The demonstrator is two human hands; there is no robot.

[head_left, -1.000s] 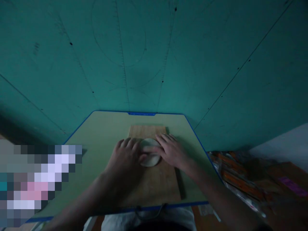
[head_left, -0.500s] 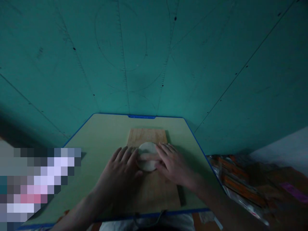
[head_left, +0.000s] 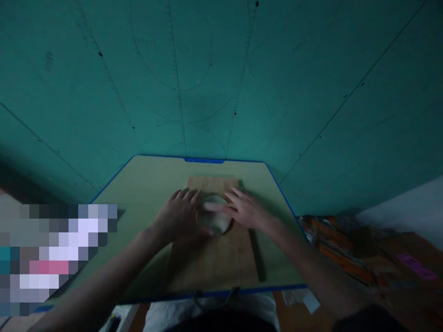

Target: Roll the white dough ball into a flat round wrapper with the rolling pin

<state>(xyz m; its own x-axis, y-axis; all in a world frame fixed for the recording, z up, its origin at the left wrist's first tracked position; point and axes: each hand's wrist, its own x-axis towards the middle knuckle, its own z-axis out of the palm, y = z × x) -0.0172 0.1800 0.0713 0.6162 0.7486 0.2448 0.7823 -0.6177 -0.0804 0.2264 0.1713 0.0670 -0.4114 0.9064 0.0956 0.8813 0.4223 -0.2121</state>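
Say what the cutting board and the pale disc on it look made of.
Cutting board: probably wood, matte, from its tan face with faint streaks. Pale disc: perhaps dough, dull and smooth, from its whitish, shine-free face; blur leaves that open.

A green wall (head_left: 294,92), crossed by seams (head_left: 350,97) and marked with ruled lines (head_left: 176,60), faint arcs (head_left: 155,79) and dark dots (head_left: 100,54), rises behind a pale table (head_left: 145,184) trimmed in blue in a dimly lit room. At right, a cardboard box (head_left: 408,244) with a pink label (head_left: 417,266) and plastic-wrapped orange goods (head_left: 342,256) sit below a paler stretch of wall (head_left: 418,207).
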